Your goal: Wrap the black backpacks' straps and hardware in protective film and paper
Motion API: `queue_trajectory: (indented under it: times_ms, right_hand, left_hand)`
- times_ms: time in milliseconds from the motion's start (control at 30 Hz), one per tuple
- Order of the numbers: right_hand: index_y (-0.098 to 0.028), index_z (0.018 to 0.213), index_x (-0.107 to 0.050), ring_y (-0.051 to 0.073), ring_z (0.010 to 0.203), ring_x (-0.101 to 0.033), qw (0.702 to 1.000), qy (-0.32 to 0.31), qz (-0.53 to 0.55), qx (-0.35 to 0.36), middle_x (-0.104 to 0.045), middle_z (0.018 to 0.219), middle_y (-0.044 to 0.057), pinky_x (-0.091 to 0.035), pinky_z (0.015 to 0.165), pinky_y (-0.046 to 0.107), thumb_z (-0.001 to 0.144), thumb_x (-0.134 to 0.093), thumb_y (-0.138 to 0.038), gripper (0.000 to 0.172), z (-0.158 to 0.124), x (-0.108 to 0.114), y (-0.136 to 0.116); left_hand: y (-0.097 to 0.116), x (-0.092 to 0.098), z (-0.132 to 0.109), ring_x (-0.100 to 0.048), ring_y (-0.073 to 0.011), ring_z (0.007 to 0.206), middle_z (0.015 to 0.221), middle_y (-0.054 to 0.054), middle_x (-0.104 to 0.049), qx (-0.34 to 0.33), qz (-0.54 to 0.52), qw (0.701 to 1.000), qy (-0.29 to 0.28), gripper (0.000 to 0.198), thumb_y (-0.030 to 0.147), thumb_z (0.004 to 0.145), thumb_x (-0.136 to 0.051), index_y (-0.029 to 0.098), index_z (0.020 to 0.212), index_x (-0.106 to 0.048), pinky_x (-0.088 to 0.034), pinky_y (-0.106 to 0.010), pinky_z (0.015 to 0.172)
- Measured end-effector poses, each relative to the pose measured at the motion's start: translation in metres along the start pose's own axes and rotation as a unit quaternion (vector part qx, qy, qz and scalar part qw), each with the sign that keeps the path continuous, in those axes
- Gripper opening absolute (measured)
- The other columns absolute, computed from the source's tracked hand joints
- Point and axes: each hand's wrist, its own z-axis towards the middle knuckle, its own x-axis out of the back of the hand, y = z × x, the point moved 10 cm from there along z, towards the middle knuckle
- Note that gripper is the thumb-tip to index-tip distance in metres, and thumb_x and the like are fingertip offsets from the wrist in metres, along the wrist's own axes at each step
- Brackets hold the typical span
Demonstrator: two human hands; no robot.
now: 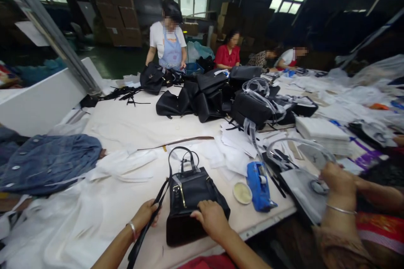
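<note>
Black handbag (pixel 197 195) at six o'clock on worktop (pixel 135 122); my left grip (pixel 146 215), bag's nine o'clock, holds black strap (pixel 139 241); my right grip (pixel 215 220) touches bag, can't tell whether clasping; blue tape dispenser (pixel 257 183) at bag's three o'clock

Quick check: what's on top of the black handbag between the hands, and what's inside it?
The right hand rests on the near part of the black handbag. Its contents, if any, can't be seen; the outer panels cover the inside.

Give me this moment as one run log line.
left hand: holds black strap | right hand: on black bag | nearby: round dish, blue tape dispenser
</note>
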Motion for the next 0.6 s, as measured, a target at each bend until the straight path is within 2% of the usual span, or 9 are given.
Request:
queue_trajectory:
  times_ms: [100,167,200,267,367,467,533,600]
  right_hand:
    - [-0.021,0.093,-0.062,0.023,0.086,-0.060,0.996,0.001,0.086,0.038,-0.067,0.090,0.006,-0.043,0.075,0.030,0.086,-0.046,-0.053,0.037,-0.002,0.013,0.008]
    - [-0.024,0.104,-0.060,0.019,0.090,-0.060,0.987,0.033,0.152,0.027,-0.066,0.098,0.004,-0.043,0.078,0.026,0.091,-0.041,-0.046,0.032,-0.003,0.031,0.031]
    - [-0.024,0.104,-0.059,0.017,0.089,-0.061,0.985,0.057,0.161,-0.004,-0.066,0.098,0.003,-0.043,0.077,0.026,0.093,-0.036,-0.042,0.031,-0.004,0.041,0.052]
    - [-0.022,0.093,-0.061,0.018,0.080,-0.062,0.983,0.099,0.115,-0.108,-0.068,0.085,0.004,-0.044,0.071,0.026,0.095,-0.031,-0.038,0.034,-0.011,0.058,0.107]
    - [-0.019,0.084,-0.062,0.023,0.069,-0.064,0.963,0.099,-0.028,-0.250,-0.067,0.072,0.009,-0.043,0.063,0.030,0.092,-0.035,-0.041,0.036,-0.032,0.069,0.181]
    - [-0.015,0.097,-0.062,0.029,0.066,-0.065,0.943,0.058,-0.103,-0.311,-0.067,0.070,0.016,-0.044,0.060,0.036,0.091,-0.031,-0.041,0.041,-0.058,0.051,0.221]
    - [-0.013,0.110,-0.058,0.031,0.064,-0.066,0.947,0.016,-0.086,-0.308,-0.066,0.065,0.016,-0.046,0.059,0.039,0.090,-0.029,-0.038,0.044,-0.068,0.023,0.232]
    - [-0.017,0.115,-0.056,0.032,0.061,-0.066,0.956,0.008,-0.059,-0.288,-0.065,0.059,0.012,-0.047,0.059,0.041,0.086,-0.032,-0.038,0.044,-0.069,0.000,0.239]
  left_hand:
    - [-0.021,0.012,0.020,-0.043,-0.0084,0.035,0.050,0.006,-0.047,0.024,0.082,0.995,0.060,0.016,0.032,0.082,-0.048,0.018,0.073,-0.045,-0.035,-0.020,0.033]
    - [-0.035,0.021,0.027,-0.044,-0.0092,0.034,0.049,0.006,-0.047,0.036,0.117,0.989,0.083,0.014,0.026,0.085,-0.041,0.019,0.073,-0.043,-0.035,-0.020,0.033]
    - [-0.041,0.026,0.027,-0.044,-0.0095,0.034,0.048,0.006,-0.047,0.041,0.128,0.987,0.090,0.014,0.023,0.086,-0.038,0.019,0.072,-0.042,-0.035,-0.020,0.033]
    - [-0.051,0.031,0.025,-0.045,-0.0096,0.033,0.047,0.006,-0.046,0.055,0.138,0.984,0.094,0.017,0.021,0.087,-0.035,0.019,0.071,-0.040,-0.035,-0.020,0.033]
    - [-0.054,0.030,0.020,-0.046,-0.0094,0.034,0.048,0.006,-0.046,0.065,0.160,0.981,0.090,0.019,0.024,0.088,-0.034,0.020,0.070,-0.038,-0.035,-0.020,0.034]
    - [-0.038,0.019,0.018,-0.047,-0.0088,0.037,0.051,0.005,-0.046,0.031,0.212,0.972,0.093,0.020,0.026,0.089,-0.032,0.020,0.071,-0.040,-0.039,-0.021,0.038]
    - [-0.027,0.014,0.019,-0.049,-0.0090,0.040,0.054,0.005,-0.049,0.007,0.222,0.969,0.111,0.020,0.026,0.089,-0.031,0.019,0.075,-0.043,-0.042,-0.022,0.042]
    - [-0.019,0.015,0.022,-0.053,-0.0105,0.044,0.057,0.003,-0.054,-0.005,0.224,0.965,0.140,0.017,0.027,0.087,-0.036,0.018,0.079,-0.048,-0.045,-0.024,0.047]
